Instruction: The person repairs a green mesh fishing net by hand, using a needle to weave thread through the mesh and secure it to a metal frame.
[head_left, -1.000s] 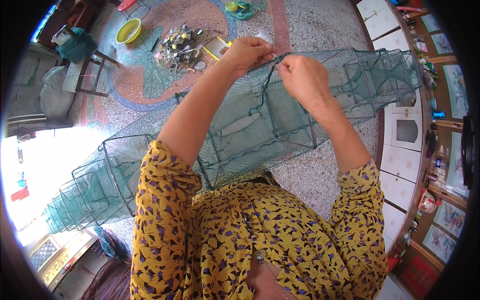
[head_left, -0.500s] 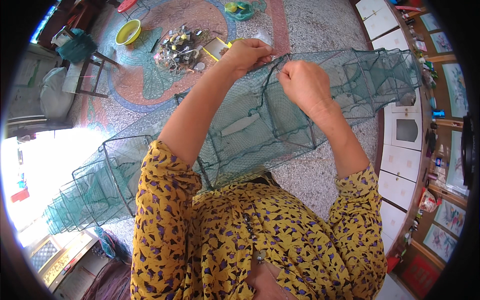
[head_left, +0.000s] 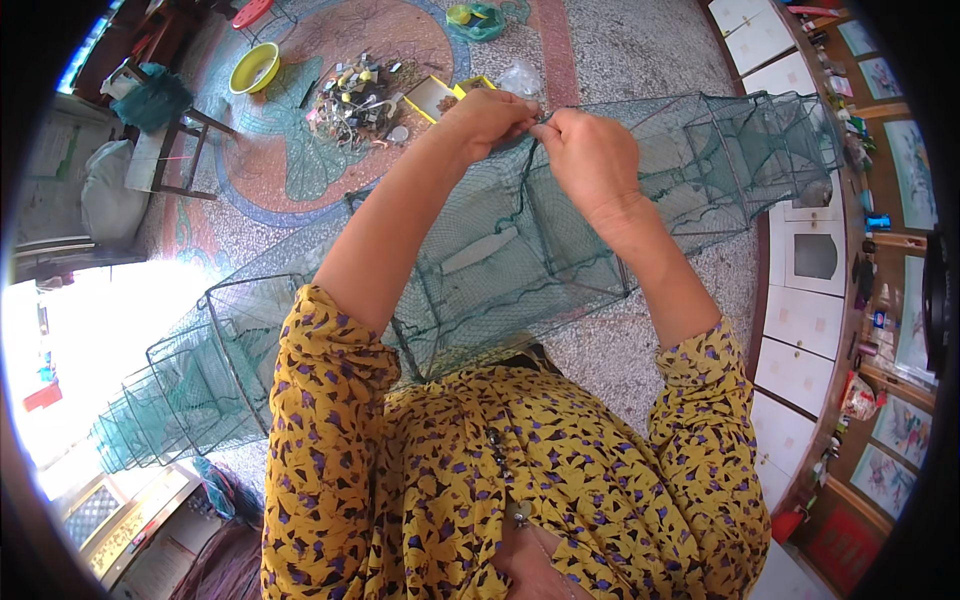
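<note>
Speckled floor (head_left: 650, 60) spreads at upper centre. Left hand (head_left: 492, 122) and right hand (head_left: 596, 168), close together, pinch the green net (head_left: 585, 245) at its upper edge.

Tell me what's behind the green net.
Through the green net, the speckled floor shows, with a bit of yellow shirt near its lower edge. Whatever lies behind the left forearm and right hand is covered.

No text is showing legibly; a red panel (head_left: 843, 540) at the lower right is bearing faint marks too blurred to read.
</note>
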